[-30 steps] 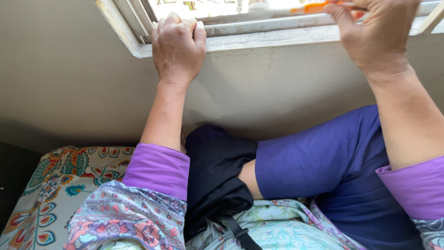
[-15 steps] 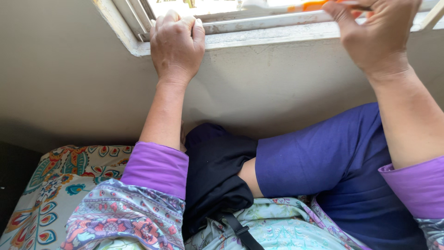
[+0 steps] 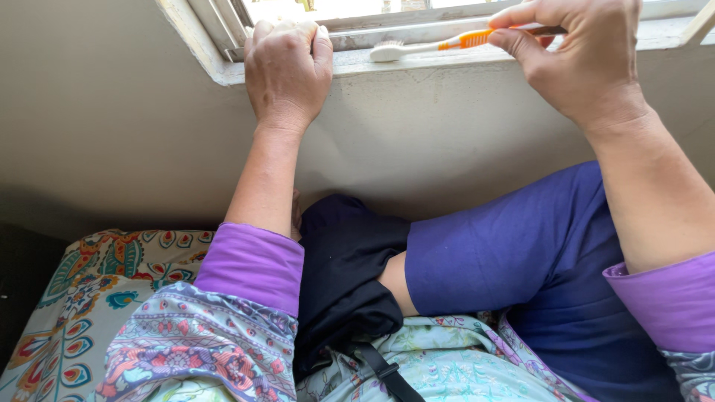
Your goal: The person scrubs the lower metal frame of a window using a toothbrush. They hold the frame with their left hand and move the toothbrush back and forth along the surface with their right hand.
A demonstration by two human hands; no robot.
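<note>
Beige wall runs under a window sill, where the left hand sits curled in a fist on the ledge, though I cannot tell whether it holds anything. Right of it, a toothbrush lies lengthwise along the sill, bristles toward the left hand. The right hand pinches its orange handle between thumb and fingers.

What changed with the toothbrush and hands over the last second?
The right hand brought the orange-and-white toothbrush down and leftward; its bristle head, earlier up by the window track, now rests on the window sill. The grip on the handle is unchanged. The left hand stayed clenched on the sill's left end, apparently over a pale cloth. Legs and patterned bedding stayed put.
</note>
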